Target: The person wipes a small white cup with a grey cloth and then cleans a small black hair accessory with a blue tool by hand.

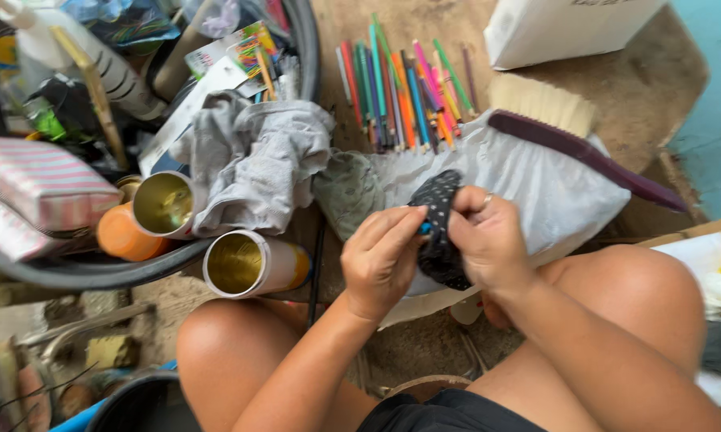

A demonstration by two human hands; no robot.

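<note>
Black dotted cloth [440, 232] gripped by both closed hands, left hand [384, 260] and right hand [488, 240]; two open cans [208, 236] nearby.

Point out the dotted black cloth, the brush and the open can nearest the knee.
dotted black cloth [439, 210]: head view, upper folded part.
brush [584, 152]: head view, dark purple handle.
open can [236, 262]: head view, gold inside of its mouth.

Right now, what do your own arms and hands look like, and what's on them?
Both forearms are bare, with no sleeves, gloves, watch or bracelet in view. The right hand wears a thin, pale metal-looking ring on one finger. The left hand shows no rings.
</note>
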